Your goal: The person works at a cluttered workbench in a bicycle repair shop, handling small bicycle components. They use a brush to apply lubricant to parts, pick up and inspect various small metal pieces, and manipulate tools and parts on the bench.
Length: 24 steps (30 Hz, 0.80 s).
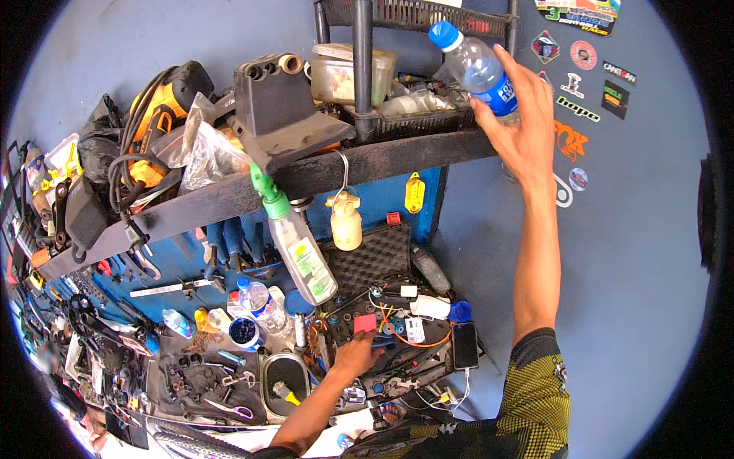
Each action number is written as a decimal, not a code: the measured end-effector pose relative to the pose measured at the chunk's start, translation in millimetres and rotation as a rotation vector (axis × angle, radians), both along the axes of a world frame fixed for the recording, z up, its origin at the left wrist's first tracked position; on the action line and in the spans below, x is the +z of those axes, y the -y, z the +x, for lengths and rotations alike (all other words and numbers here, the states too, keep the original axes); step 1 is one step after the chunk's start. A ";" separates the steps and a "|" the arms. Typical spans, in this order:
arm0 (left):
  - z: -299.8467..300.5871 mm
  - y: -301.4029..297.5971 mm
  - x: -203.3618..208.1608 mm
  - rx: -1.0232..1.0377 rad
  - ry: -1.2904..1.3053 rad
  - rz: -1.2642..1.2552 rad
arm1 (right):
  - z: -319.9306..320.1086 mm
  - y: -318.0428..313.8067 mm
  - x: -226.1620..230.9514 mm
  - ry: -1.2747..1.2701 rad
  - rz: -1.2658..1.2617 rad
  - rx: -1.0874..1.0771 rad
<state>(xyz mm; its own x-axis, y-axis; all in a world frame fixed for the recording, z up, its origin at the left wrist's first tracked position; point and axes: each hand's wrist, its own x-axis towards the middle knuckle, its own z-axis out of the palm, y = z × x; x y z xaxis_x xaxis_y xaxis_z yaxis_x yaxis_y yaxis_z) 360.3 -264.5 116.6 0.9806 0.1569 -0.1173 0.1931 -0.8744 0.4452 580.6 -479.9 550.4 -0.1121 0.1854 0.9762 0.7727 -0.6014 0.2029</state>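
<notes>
My right hand is raised at the right end of the shelf, its thumb and fingers wrapped round a clear plastic bottle with a blue cap and blue label. The bottle leans to the left, and it looks mostly see-through. Lower down, my left hand rests over the cluttered bench with its thumb apart from the fingers. Its fingertips lie just beside a small pinkish-red block; whether they touch it is hard to tell.
A dark shelf plank carries bins, bags and a yellow power tool. From its edge hang a green-topped spray bottle and a cream bottle. On the bench are a phone with a white cable, scissors and a brush in a tray.
</notes>
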 end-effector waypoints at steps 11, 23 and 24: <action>-57.1 -42.3 2.4 0.102 0.057 0.016 | 15.4 -12.3 136.1 -0.031 0.113 0.403; -48.6 -36.0 -8.5 0.021 0.163 -0.027 | 64.0 -36.0 161.6 -0.280 0.017 -0.128; -48.8 -32.5 -10.2 0.014 0.157 -0.030 | 72.4 -30.7 162.9 -0.202 0.078 -0.112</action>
